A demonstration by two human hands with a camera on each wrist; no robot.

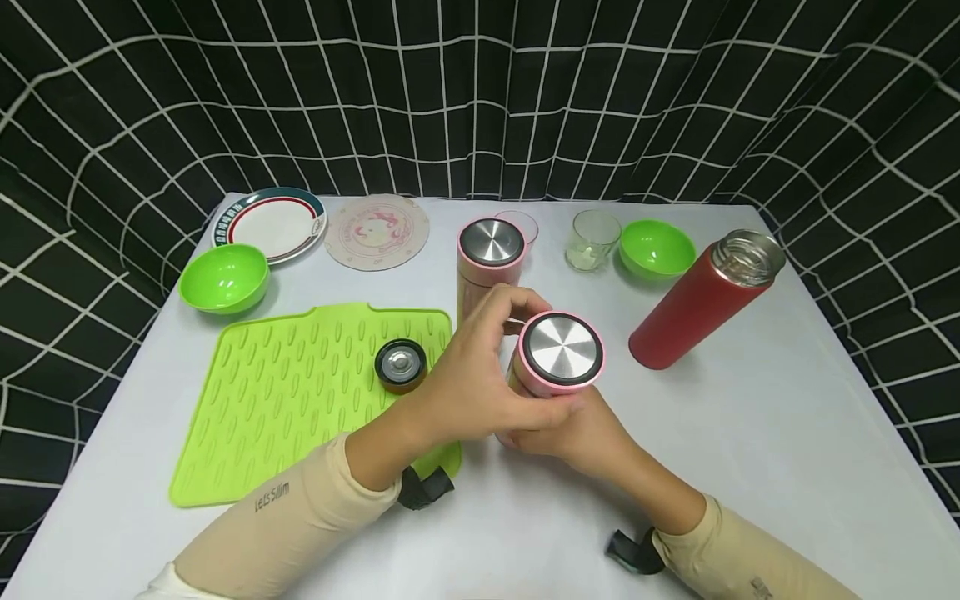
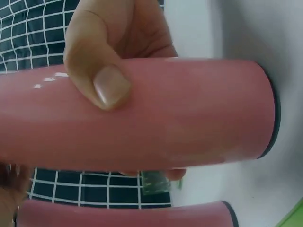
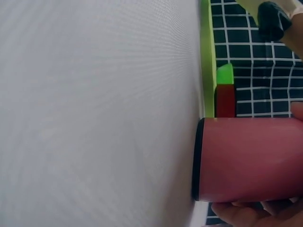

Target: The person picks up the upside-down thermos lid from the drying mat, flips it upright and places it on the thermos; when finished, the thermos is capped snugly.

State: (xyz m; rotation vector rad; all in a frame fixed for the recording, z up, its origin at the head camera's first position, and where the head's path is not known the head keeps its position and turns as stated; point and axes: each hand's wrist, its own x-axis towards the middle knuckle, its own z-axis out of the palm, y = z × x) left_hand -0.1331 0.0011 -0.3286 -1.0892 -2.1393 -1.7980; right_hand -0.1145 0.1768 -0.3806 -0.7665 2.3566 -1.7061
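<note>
Both hands hold a pink thermos flask (image 2: 199, 113) with a silver-topped lid (image 1: 562, 350), upright in front of the body. My left hand (image 1: 480, 375) curls round its upper part, thumb across the near side just below the lid. Lower down, my right hand (image 1: 588, 437) grips the body, and its thumb (image 2: 111, 85) lies along the pink wall in the left wrist view. The flask's black-rimmed base (image 3: 198, 161) is right at the white table surface. Just behind stands a second pink flask (image 1: 491, 242), its lid on, partly hidden by the left hand.
A lidless red flask (image 1: 693, 308) stands right. A black-and-silver cap (image 1: 401, 365) lies on the green mat (image 1: 277, 400). Farther back are green bowls (image 1: 225, 279) (image 1: 657, 248), a plate (image 1: 273, 227), a round mat (image 1: 378, 232) and clear glasses (image 1: 592, 242) (image 1: 528, 225).
</note>
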